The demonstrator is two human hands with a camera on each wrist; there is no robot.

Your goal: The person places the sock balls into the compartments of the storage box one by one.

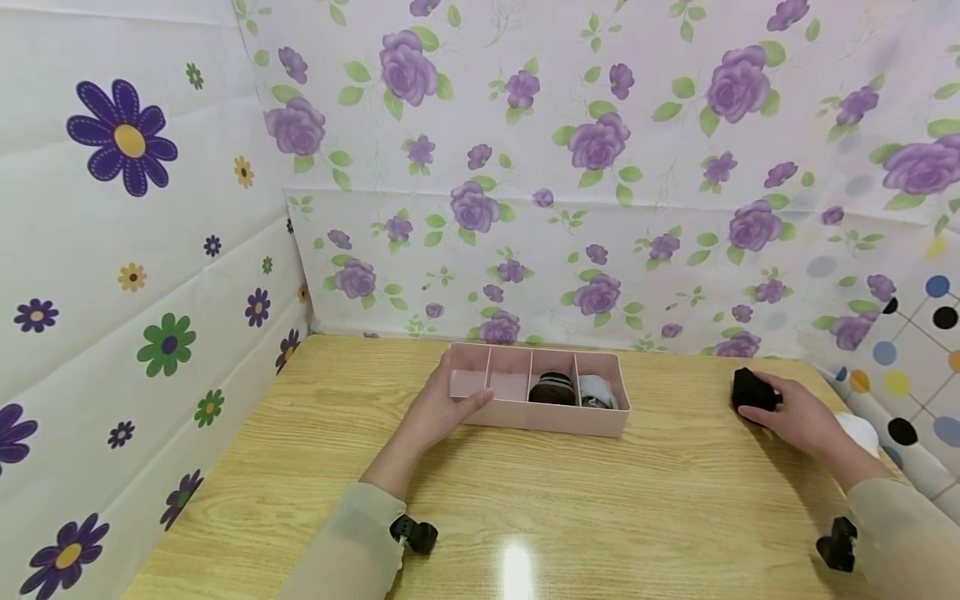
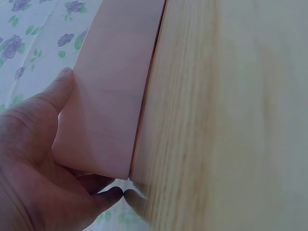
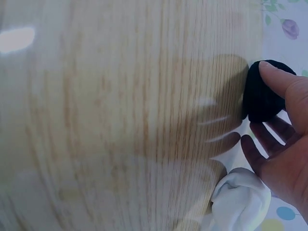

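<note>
My left hand point(image 1: 437, 408) holds the left end of a pink divided storage box point(image 1: 540, 417), its thumb on the front wall and the other fingers round the end. In the left wrist view the thumb rests at the box's upper edge and the fingertips are down by the table. A dark brown rolled sock point(image 1: 552, 389) with pale stripes sits in the box's second compartment from the right; a light grey rolled sock point(image 1: 597, 392) is in the rightmost. At the right, my right hand point(image 1: 806, 417) grips a black rolled sock point(image 3: 264, 91) between thumb and fingers, low over the table.
A white rolled sock point(image 3: 240, 199) lies on the table beside the right hand, partly hidden by it in the head view. The wooden table point(image 1: 555, 508) meets a rose-patterned wall cover point(image 1: 525, 250) at the back, with patterned sheets at both sides.
</note>
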